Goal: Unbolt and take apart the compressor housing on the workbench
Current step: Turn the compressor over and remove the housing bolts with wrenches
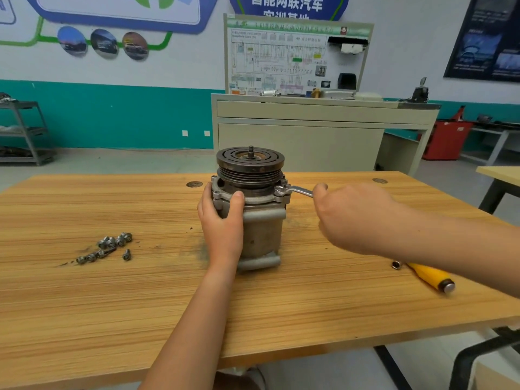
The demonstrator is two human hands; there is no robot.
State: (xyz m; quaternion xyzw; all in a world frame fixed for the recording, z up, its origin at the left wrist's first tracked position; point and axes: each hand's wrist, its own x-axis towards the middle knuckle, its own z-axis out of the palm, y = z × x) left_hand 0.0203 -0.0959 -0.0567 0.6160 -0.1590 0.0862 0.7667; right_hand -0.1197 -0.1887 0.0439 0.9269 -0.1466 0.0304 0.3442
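Vertically the compressor housing [263, 235] is stood, pulley [250, 161] uppermost, gripped by the left hand [222, 220]; a wrench [298, 190], extending rightward from its flange [260, 199], is clasped by the right hand [354, 218].

An automotive training workshop is indicated by the white wiring-diagram board [292, 57] mounted on a beige metal cabinet [304, 142], oval car photographs [104, 45] on the wall, and a grey steel shelf rack [26, 132].
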